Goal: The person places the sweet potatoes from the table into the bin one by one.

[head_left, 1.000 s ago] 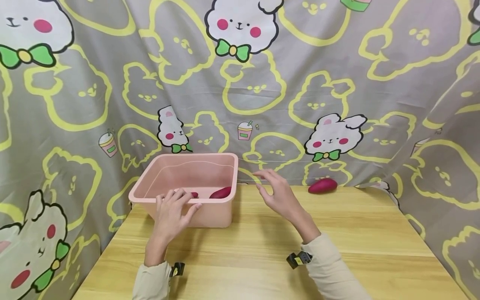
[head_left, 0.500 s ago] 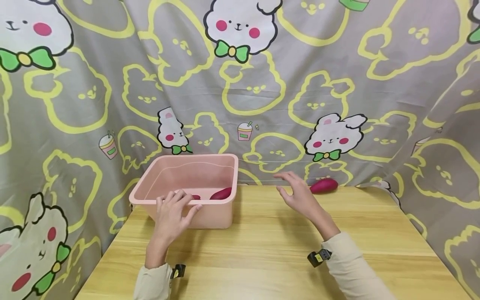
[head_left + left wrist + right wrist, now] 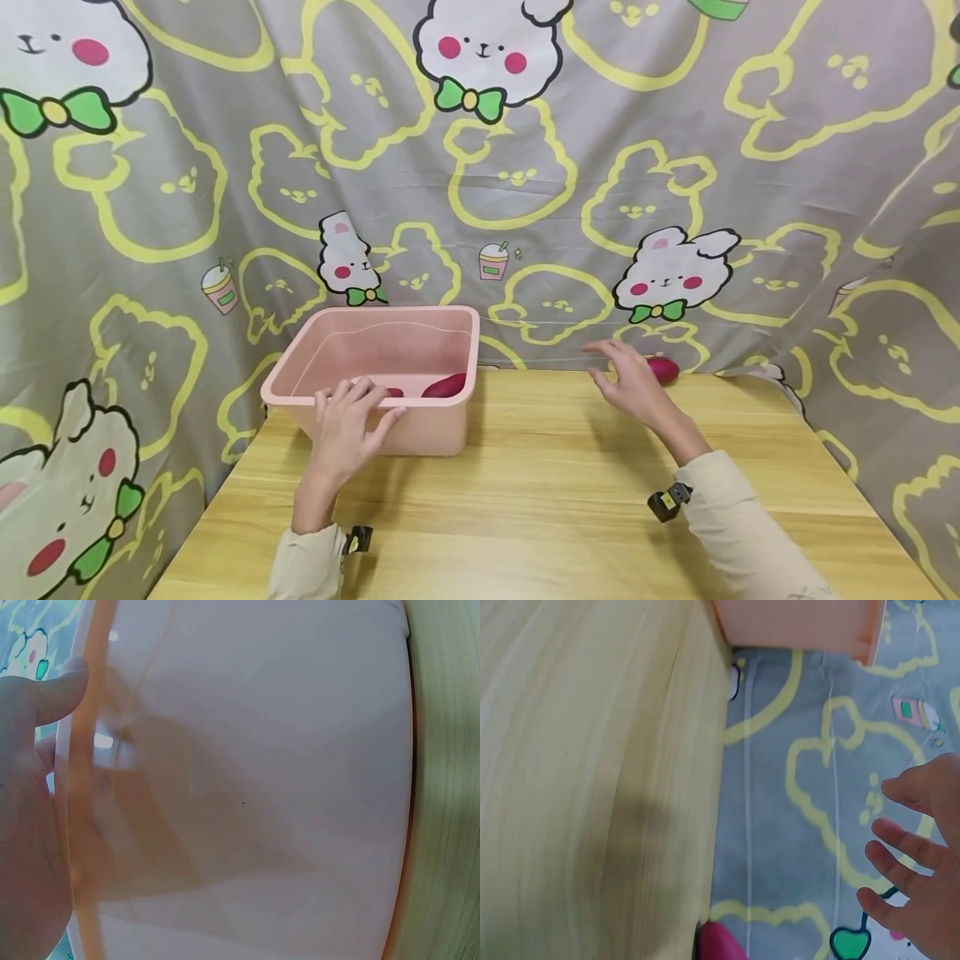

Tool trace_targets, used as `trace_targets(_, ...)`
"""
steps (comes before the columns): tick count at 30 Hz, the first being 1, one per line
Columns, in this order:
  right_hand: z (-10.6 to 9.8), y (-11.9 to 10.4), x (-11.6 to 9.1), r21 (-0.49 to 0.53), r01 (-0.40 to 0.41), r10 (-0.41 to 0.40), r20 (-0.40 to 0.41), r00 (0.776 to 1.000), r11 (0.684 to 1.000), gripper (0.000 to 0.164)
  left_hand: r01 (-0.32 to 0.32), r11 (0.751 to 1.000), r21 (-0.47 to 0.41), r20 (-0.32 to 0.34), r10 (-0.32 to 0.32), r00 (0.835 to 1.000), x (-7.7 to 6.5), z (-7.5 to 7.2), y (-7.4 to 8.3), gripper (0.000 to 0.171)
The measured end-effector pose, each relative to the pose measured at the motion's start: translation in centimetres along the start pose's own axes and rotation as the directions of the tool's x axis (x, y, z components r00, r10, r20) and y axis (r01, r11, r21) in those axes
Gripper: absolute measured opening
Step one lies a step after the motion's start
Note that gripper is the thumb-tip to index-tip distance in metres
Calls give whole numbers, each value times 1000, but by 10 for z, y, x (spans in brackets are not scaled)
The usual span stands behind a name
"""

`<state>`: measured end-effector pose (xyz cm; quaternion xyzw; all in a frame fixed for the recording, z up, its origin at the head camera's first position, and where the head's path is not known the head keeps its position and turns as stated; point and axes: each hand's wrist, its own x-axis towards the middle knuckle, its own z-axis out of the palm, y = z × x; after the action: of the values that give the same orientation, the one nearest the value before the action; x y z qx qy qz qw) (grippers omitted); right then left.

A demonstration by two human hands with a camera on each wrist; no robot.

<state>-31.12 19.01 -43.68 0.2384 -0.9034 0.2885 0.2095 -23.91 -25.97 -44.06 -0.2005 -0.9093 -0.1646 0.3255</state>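
Note:
My left hand point(image 3: 347, 429) grips the near rim of a pink plastic bin point(image 3: 427, 429), its fingers bent over the edge and its thumb along the outside. Inside the bin lie a smooth magenta sweet potato point(image 3: 446, 386) and part of another magenta thing point(image 3: 394, 392), mostly hidden by the wall and the hand. Above the table's back right, my right hand point(image 3: 636, 387) is held with spread, slightly bent fingers and nothing in it. Just behind it is another magenta sweet potato point(image 3: 663, 369), partly covered by the hand; its tip point(image 3: 721, 943) shows low in the right wrist view.
The wooden table point(image 3: 540, 492) runs back to a patterned grey curtain point(image 3: 525, 192), which also hangs on both sides. The bin stands at the back left, near the curtain. A small black camera point(image 3: 669, 502) sits at the right wrist.
My right hand has moved right, away from the bin, and now partly covers the sweet potato on the table. The left hand and the bin have stayed in place.

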Motion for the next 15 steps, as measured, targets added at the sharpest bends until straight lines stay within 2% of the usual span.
trace_targets(15, -21, 36, -3, -64, -49, 52, 36, 998, 997, 34, -5, 1000, -6, -2, 5, 1000, 1, -2, 1, 29)
